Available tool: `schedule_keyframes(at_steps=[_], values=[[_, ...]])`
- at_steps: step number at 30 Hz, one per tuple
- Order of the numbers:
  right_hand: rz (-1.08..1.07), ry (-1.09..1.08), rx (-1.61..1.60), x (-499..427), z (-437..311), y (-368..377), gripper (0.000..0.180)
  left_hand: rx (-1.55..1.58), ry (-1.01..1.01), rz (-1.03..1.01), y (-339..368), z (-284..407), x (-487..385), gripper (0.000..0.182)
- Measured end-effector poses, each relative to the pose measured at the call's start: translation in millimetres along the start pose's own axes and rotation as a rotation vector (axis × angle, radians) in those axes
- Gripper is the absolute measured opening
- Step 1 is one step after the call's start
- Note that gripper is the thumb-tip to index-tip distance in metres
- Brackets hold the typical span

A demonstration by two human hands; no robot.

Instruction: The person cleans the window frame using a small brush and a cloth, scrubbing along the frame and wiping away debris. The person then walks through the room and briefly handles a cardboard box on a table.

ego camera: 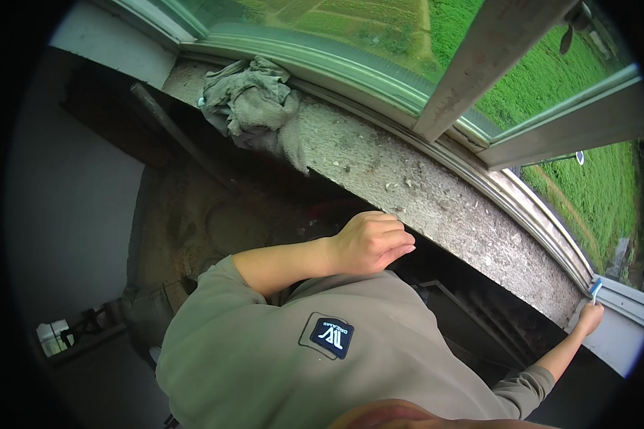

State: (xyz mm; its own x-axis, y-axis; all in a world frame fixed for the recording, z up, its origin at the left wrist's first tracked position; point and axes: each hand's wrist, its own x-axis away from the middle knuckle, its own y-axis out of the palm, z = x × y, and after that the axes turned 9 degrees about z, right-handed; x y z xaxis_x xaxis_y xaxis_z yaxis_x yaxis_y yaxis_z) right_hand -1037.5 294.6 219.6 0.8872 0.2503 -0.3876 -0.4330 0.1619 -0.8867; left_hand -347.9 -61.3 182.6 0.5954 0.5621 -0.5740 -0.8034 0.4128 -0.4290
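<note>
My right hand (590,318) is at the far right, closed around the white handle of a small brush (597,291). The brush's blue head is at the corner where the window track (550,225) meets the side frame; whether it touches is too small to tell. My left hand (373,244) is curled into a loose fist in front of my chest, near the front edge of the rough concrete windowsill (451,209). Nothing shows in it, though the inside of the palm is hidden. Bits of debris and dirt lie scattered over the sill.
A crumpled grey-green rag (252,102) lies at the sill's left end, partly hanging over its edge. A sliding window sash (494,69) stands in the track, with an opening to its right and green fields outside. Below the sill, a pole (166,123) leans in shadow.
</note>
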Motion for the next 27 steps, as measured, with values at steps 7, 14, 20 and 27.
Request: schedule_keyframes(at_steps=[7, 14, 20, 27], values=[[-0.073, -0.231, -0.049, -13, -10, 9, 0.04, -0.804, -0.241, 0.44, -141, -42, -8, 0.048], [-0.154, -0.185, -0.265, -4, -40, -27, 0.04, -1.095, -0.713, 0.381, -234, -92, 10, 0.103], [0.124, -0.2, -0.353, 28, -70, -50, 0.042, -0.954, -0.246, 0.665, -193, -124, -7, 0.042], [0.151, -0.199, -0.433, 44, -78, -64, 0.046, -0.706, -0.191, 0.591, -194, -132, -12, 0.046]])
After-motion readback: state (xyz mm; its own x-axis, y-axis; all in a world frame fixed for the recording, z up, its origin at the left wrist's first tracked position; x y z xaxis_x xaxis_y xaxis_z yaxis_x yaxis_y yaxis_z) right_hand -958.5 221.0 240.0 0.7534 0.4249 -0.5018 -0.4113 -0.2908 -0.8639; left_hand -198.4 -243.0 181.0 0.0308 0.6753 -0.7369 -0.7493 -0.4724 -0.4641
